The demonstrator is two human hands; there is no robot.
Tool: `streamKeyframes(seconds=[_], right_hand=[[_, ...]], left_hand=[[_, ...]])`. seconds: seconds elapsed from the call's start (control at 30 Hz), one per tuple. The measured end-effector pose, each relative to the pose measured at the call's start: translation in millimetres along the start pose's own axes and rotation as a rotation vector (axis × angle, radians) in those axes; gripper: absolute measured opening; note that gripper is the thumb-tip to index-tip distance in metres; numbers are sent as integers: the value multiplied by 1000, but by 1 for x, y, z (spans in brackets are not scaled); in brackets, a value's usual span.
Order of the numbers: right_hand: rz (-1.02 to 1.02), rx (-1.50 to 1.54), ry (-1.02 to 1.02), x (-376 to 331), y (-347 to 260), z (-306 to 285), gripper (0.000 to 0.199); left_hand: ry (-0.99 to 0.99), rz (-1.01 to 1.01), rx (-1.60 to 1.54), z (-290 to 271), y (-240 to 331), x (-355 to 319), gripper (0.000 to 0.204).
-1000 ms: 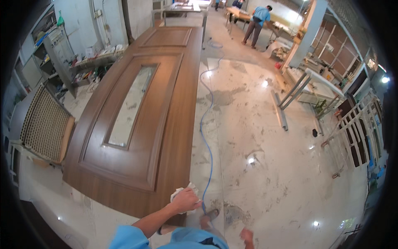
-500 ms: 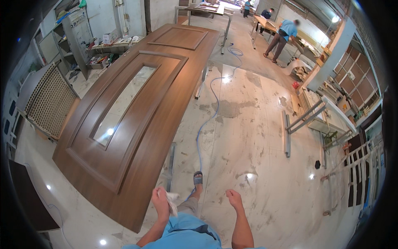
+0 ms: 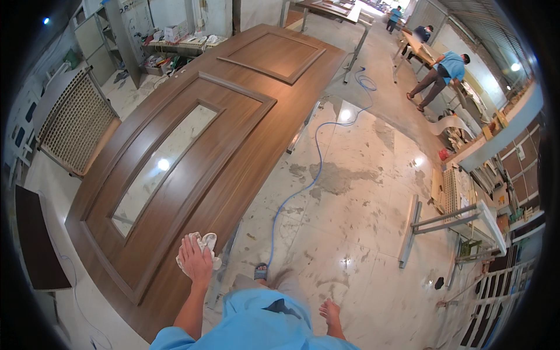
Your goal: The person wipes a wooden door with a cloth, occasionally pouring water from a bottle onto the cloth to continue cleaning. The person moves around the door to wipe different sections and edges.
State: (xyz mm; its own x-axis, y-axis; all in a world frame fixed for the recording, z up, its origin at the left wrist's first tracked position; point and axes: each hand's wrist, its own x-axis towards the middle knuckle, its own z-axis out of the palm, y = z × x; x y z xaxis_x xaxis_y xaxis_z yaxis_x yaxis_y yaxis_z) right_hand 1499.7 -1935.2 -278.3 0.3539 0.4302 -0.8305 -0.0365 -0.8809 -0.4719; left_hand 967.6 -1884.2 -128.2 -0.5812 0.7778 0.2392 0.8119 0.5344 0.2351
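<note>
My left hand (image 3: 197, 264) presses a white cloth (image 3: 209, 241) against a brown wooden door (image 3: 245, 172), near its right edge at the close end. The fingers lie over the cloth and part of it bunches out around them. Raised mouldings frame two panels on the door, and a long narrow glass pane (image 3: 157, 166) is set in the nearer one. Down by my right side, over the floor, hangs my right hand (image 3: 330, 312). It holds nothing, with its fingers loosely apart.
A blue hose (image 3: 318, 154) winds over the stained floor beside the door. Metal frames (image 3: 411, 233) stand on the right. At left is a woven panel (image 3: 81, 122), with a cluttered bench (image 3: 181, 46) behind. A person in blue (image 3: 449, 67) and others stand far back.
My left hand has moved forward and left with the cloth, from beside my body onto the door. My right hand has dropped lower, and its fingers have loosened from a fist.
</note>
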Motion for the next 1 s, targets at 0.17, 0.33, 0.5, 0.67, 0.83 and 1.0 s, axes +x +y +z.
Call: streamKeyframes(seconds=[0.17, 0.33, 0.5, 0.67, 0.83, 1.0], right_hand=[[-34, -186, -176, 89, -130, 62, 40], [-173, -270, -277, 191, -300, 105, 41], [-283, -343, -206, 244, -483, 120, 42], [-304, -253, -227, 282, -604, 147, 42], [-211, -333, -154, 334, -669, 182, 45], [-110, -563, -248, 339, -746, 210, 50]], left_hand=[[-34, -74, 35, 41, 56, 40, 64], [-47, -148, 150, 88, 139, 117, 70], [-87, -146, 140, 127, 229, 207, 77], [-99, -49, 99, 177, 317, 327, 80], [-161, 184, -67, 242, 419, 482, 75], [-256, 561, -199, 290, 495, 644, 71]])
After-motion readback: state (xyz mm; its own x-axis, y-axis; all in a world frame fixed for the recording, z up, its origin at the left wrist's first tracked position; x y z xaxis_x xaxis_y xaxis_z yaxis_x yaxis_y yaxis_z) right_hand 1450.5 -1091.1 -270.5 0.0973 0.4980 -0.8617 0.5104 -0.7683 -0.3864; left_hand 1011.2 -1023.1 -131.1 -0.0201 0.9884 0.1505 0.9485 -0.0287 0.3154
